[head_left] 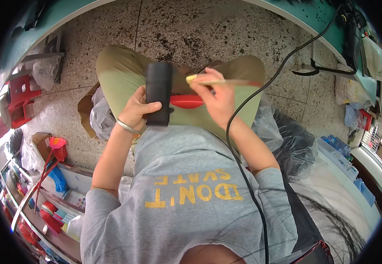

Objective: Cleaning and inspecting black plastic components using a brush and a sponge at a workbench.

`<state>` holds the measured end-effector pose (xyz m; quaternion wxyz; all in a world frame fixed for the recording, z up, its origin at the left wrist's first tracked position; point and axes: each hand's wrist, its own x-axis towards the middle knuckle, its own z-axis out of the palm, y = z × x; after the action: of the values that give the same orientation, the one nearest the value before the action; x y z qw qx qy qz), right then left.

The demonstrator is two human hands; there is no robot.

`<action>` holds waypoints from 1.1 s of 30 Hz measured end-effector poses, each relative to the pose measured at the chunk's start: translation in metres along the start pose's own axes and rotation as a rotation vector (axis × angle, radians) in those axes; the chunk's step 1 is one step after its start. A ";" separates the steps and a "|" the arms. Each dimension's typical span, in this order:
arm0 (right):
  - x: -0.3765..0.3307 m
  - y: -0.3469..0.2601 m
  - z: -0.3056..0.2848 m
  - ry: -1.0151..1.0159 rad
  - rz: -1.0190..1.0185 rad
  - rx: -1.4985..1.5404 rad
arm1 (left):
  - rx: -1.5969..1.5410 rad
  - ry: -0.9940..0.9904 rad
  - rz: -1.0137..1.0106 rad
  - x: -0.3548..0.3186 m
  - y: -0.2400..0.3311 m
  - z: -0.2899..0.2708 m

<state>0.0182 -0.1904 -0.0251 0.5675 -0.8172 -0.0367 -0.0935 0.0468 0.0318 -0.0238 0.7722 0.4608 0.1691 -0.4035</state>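
My left hand (141,107) is wrapped round a black, box-like object (158,90), long and upright in the picture; its exact kind I cannot make out. To its right, my right hand (218,97) pinches a thin stick-like tool (239,82) with a pale yellow tip (191,78) and a reddish far end. It could be a small brush, though the picture is too soft to be sure. The yellow tip points toward the black object and stays apart from it. Between my hands, a smooth red thing (186,101) shows at my lap, partly hidden.
A black cable (283,66) hangs from the upper right past my right forearm. A green-topped table (283,11) curves along the far side. Clear plastic bags (103,112) and a black bag (294,143) lie beside me. A red stool (20,99) stands left, above crowded shelving (37,215).
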 end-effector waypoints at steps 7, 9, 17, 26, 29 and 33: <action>-0.023 -0.003 0.015 -0.053 -0.059 -0.056 | -0.011 0.098 0.221 0.006 -0.016 0.020; -0.022 0.000 0.015 -0.091 0.047 -0.016 | -0.031 0.115 0.260 0.007 -0.019 0.020; -0.018 -0.006 0.022 -0.087 0.579 0.582 | -0.052 0.179 0.291 0.012 -0.022 0.023; 0.000 0.046 0.007 0.275 0.094 -0.144 | -0.271 0.085 0.242 0.010 -0.021 0.015; 0.014 0.012 0.000 0.250 -0.245 -0.276 | -0.326 0.071 0.188 0.011 -0.015 0.016; 0.000 -0.007 0.010 0.003 -0.050 -0.097 | -0.181 0.111 0.322 0.011 -0.019 0.024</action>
<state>0.0177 -0.1786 -0.0219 0.5246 -0.8425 -0.0517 -0.1107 0.0361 0.0017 -0.0296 0.8546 0.4320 0.1713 -0.2318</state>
